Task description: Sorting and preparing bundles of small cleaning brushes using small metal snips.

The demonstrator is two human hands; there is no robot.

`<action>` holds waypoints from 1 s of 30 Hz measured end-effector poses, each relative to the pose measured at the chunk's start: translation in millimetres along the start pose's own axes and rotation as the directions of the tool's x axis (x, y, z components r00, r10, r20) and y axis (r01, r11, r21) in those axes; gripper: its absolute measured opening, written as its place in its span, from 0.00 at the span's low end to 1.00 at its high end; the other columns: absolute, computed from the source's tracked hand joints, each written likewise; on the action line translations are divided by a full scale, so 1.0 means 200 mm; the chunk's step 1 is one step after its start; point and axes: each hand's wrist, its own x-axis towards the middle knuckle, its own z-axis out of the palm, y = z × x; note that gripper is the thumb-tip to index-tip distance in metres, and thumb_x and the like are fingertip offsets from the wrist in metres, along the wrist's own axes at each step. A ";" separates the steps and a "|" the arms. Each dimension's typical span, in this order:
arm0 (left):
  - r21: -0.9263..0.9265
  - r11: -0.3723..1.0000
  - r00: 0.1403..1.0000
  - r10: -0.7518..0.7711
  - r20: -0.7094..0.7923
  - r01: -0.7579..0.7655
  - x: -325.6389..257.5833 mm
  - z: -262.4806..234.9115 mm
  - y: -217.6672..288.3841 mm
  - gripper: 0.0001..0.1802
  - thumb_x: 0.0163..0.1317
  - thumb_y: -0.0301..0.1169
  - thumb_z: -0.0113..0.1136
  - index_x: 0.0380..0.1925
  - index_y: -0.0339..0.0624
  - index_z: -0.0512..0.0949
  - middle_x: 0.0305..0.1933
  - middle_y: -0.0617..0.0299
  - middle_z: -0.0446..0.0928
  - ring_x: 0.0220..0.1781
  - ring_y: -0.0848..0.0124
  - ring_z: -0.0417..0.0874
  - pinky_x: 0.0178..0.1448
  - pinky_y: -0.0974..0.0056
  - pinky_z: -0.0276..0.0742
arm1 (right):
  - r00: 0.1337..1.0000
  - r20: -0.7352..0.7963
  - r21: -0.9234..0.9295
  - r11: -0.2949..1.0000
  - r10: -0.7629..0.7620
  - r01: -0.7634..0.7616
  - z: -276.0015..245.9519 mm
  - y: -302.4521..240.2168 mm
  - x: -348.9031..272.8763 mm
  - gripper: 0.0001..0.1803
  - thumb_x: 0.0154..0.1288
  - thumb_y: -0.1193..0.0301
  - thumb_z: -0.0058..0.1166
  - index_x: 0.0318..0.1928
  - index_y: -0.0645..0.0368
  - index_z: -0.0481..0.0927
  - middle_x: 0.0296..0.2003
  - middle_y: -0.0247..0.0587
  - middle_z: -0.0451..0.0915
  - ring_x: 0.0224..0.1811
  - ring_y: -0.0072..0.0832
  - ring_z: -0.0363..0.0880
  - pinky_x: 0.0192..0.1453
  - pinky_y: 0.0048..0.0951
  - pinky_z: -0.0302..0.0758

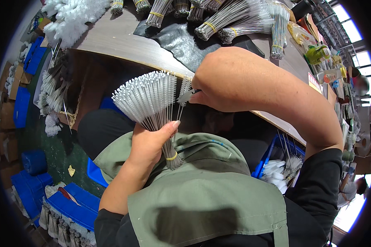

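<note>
Head view, looking down past a green apron: the person holds a fanned bundle of thin wire brushes in front of their chest, just below the edge of the wooden table. The left hand is wrapped around the wire stems, thumb pressed across the front of them, so the grip is closed tight on the bundle. A yellow rubber band binds the stems just beneath that hand, and the short ends stick out below it against the apron. Above the hand the white bristle tips spread out like a fan.

The right hand comes in from the right side with its back toward the camera. Its fingers are gathered at the right edge of the fan, pinching the bristle end of 1 brush, though the fingertips themselves are mostly hidden behind the hand.

On the table beyond lie more banded brush bundles on a dark sheet, and a heap of fluffy white brushes sits at the far left corner. A blue bin with loose white brushes stands low on the right, beside the person's dark sleeve. Blue crates sit on the floor at lower left.
</note>
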 end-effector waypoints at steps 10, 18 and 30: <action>-0.059 0.996 0.998 0.063 0.006 -0.062 0.01 -0.04 -0.01 0.15 0.51 0.18 0.63 0.40 0.33 0.73 0.31 0.61 0.76 0.29 0.75 0.77 0.35 0.70 0.75 | 0.985 -0.146 0.779 0.624 0.089 0.059 0.19 0.13 -0.08 0.15 0.70 0.62 0.43 0.43 0.62 0.75 0.22 0.36 0.71 0.25 0.25 0.72 0.31 0.28 0.70; -0.219 0.973 0.994 0.094 0.061 -0.078 0.02 0.06 -0.02 0.19 0.54 0.18 0.59 0.48 0.33 0.73 0.43 0.59 0.77 0.41 0.71 0.79 0.46 0.67 0.75 | 0.901 -0.010 0.731 -0.612 0.433 0.302 0.71 -0.28 0.16 0.12 0.56 0.72 0.63 0.38 0.62 0.76 0.33 0.32 0.78 0.34 0.18 0.75 0.39 0.22 0.75; -0.195 0.980 0.996 -0.051 -0.075 0.035 -0.03 -0.04 -0.06 0.12 0.53 0.25 0.61 0.39 0.38 0.76 0.35 0.61 0.78 0.34 0.72 0.78 0.41 0.64 0.78 | 0.881 0.051 0.726 -0.623 0.471 0.291 0.72 -0.28 0.12 0.15 0.53 0.71 0.66 0.37 0.64 0.75 0.31 0.37 0.78 0.32 0.22 0.77 0.37 0.25 0.76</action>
